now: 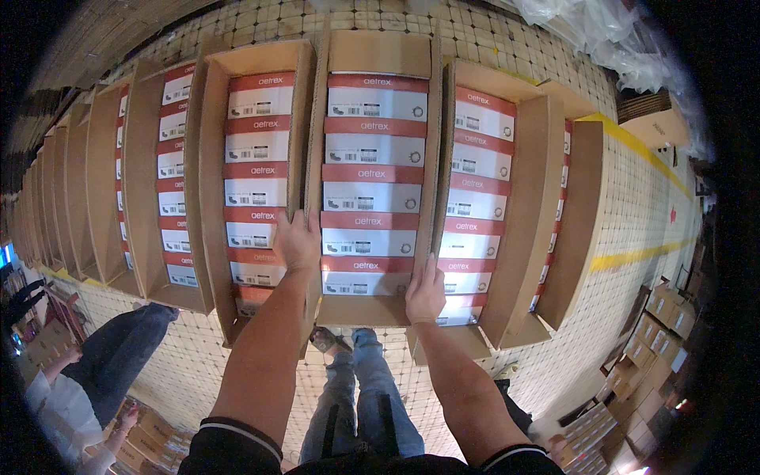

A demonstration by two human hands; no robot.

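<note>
In front of me stands an open cardboard carton (378, 54) holding a column of several shoe boxes (369, 198) with red lids and white labelled ends. My left hand (298, 241) is closed over the upright left side flap of this carton, its fingertips partly hidden behind the cardboard. Lower down on the opposite side, my right hand (426, 293) grips the right side flap, with its fingers over the edge. Which of the adjoining flaps each hand also touches, I cannot tell. The shoe boxes lie between my hands, untouched.
Similar open cartons of shoe boxes flank it, one at left (257, 59) and one at right (487, 77), in a long row on the tiled floor (546, 372). Another person (119, 356) is at lower left. Stacked cartons (657, 332) stand at right, clear plastic (586, 28) at the back.
</note>
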